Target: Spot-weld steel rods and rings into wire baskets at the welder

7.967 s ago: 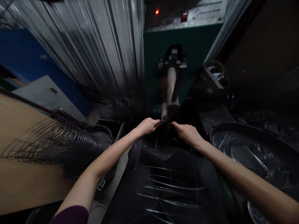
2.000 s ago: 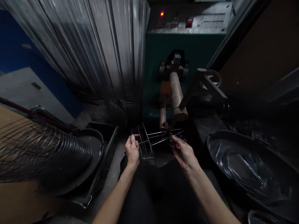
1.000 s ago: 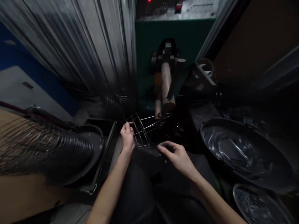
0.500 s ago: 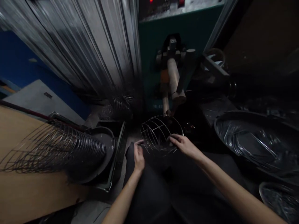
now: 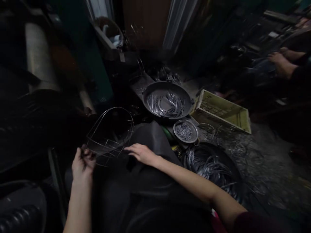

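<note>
A curved wire frame (image 5: 109, 142), with a tall loop and crossing wires, stands over my dark-covered lap. My left hand (image 5: 84, 160) is closed on its lower left edge, fingers curled round the wire. At the frame's lower right edge is my right hand (image 5: 143, 154), fingers stretched out with the tips close to the wires; whether they touch is hard to tell in the blur. The lap cover (image 5: 152, 137) lies dark beneath both hands.
A wide round pan (image 5: 148, 92) holds bent wires, and a small bowl (image 5: 196, 135) short metal pieces. A dark basin (image 5: 239, 176) with wire bundles is at right, near a yellow crate (image 5: 223, 106). A machine's pipe (image 5: 37, 48) juts out at left. Another person's hand (image 5: 279, 61) shows far right.
The view has swung right, bringing the pan, bowl and crate to the middle. My left hand has taken hold of the wire frame; the right hand's pinch has loosened, fingers now stretched.
</note>
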`<state>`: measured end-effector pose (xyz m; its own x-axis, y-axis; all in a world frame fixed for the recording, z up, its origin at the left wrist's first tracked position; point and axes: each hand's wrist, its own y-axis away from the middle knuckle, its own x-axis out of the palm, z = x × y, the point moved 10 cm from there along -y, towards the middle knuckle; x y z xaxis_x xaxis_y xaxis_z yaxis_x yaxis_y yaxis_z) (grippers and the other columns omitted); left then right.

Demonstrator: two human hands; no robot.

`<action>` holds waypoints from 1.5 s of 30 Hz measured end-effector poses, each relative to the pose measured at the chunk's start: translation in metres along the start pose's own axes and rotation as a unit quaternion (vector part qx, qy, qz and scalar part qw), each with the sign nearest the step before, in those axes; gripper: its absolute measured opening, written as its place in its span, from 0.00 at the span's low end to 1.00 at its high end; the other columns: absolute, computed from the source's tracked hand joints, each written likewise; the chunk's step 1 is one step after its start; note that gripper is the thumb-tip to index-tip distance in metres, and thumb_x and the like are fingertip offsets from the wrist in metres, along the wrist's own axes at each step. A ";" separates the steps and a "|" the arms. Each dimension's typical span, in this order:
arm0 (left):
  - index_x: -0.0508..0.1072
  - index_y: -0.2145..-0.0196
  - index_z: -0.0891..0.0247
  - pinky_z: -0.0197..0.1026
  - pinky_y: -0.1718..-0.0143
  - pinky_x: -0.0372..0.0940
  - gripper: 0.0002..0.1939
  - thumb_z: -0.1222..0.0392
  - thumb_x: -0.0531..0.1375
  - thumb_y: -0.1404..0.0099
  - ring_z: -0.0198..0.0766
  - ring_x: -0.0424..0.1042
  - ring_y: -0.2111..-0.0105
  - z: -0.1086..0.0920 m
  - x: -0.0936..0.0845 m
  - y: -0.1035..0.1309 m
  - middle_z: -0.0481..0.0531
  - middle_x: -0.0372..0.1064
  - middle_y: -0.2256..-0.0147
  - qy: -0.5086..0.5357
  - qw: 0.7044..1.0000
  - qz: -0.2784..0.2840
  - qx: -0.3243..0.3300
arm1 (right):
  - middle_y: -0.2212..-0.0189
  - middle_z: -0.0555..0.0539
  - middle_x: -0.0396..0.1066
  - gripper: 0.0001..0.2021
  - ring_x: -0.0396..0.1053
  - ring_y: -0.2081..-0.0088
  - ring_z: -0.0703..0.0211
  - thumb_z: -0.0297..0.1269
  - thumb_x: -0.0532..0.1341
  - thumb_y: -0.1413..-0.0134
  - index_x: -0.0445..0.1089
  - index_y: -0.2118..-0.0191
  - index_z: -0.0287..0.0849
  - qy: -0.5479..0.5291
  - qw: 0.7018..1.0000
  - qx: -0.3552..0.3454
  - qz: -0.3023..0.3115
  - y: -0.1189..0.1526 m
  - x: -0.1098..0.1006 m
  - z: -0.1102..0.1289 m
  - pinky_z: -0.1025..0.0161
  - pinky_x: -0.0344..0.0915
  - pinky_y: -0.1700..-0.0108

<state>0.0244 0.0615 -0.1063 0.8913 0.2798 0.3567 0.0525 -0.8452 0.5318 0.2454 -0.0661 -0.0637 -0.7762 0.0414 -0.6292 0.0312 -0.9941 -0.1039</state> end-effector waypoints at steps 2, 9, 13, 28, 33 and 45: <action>0.67 0.72 0.65 0.29 0.80 0.57 0.10 0.62 0.51 0.34 0.25 0.49 0.86 -0.004 0.005 0.012 0.40 0.49 0.86 0.023 0.999 -0.012 0.023 | 0.56 0.46 0.72 0.14 0.68 0.55 0.57 0.37 0.54 0.41 0.70 0.51 0.45 0.047 0.989 0.098 -0.103 0.034 -0.063 -0.045 0.63 0.61 0.51; 0.64 0.73 0.65 0.31 0.85 0.48 0.16 0.58 0.45 0.31 0.28 0.43 0.88 -0.031 0.005 0.043 0.39 0.44 0.90 -0.004 0.981 -0.111 0.159 | 0.56 0.31 0.70 0.16 0.66 0.53 0.44 0.32 0.55 0.48 0.69 0.55 0.30 0.242 0.811 0.491 -0.207 0.160 -0.208 -0.225 0.54 0.58 0.50; 0.66 0.68 0.64 0.29 0.86 0.43 0.12 0.54 0.51 0.34 0.26 0.43 0.89 -0.030 0.007 0.053 0.37 0.46 0.89 0.017 0.976 -0.120 0.181 | 0.62 0.28 0.70 0.13 0.69 0.57 0.39 0.33 0.57 0.51 0.71 0.61 0.30 0.225 0.788 0.544 -0.178 0.163 -0.195 -0.239 0.52 0.61 0.57; 0.66 0.69 0.64 0.29 0.87 0.37 0.19 0.44 0.57 0.40 0.23 0.41 0.88 -0.061 -0.020 0.056 0.37 0.43 0.88 0.046 0.951 -0.112 0.284 | 0.70 0.43 0.73 0.16 0.71 0.66 0.50 0.43 0.70 0.71 0.72 0.70 0.45 -0.351 0.836 0.326 -0.267 0.012 -0.110 -0.089 0.55 0.68 0.61; 0.67 0.68 0.65 0.29 0.87 0.38 0.19 0.43 0.55 0.39 0.24 0.41 0.88 -0.066 -0.025 0.051 0.37 0.42 0.87 0.035 0.953 -0.108 0.282 | 0.77 0.48 0.70 0.20 0.67 0.76 0.63 0.47 0.73 0.76 0.73 0.74 0.38 -0.429 0.853 0.245 -0.168 -0.086 -0.038 0.000 0.68 0.66 0.75; 0.68 0.68 0.65 0.28 0.85 0.40 0.22 0.41 0.54 0.39 0.24 0.43 0.87 -0.079 -0.037 0.033 0.37 0.43 0.87 -0.022 0.950 -0.119 0.288 | 0.76 0.51 0.68 0.20 0.66 0.75 0.69 0.40 0.76 0.80 0.73 0.75 0.36 -0.560 0.779 0.257 -0.119 -0.121 0.006 0.043 0.77 0.59 0.80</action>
<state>-0.0426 0.0589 -0.0417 0.8409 0.4848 0.2403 0.4806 -0.8733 0.0799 0.2096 0.0496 -0.0216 -0.7930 0.4029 0.4570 -0.2293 -0.8923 0.3889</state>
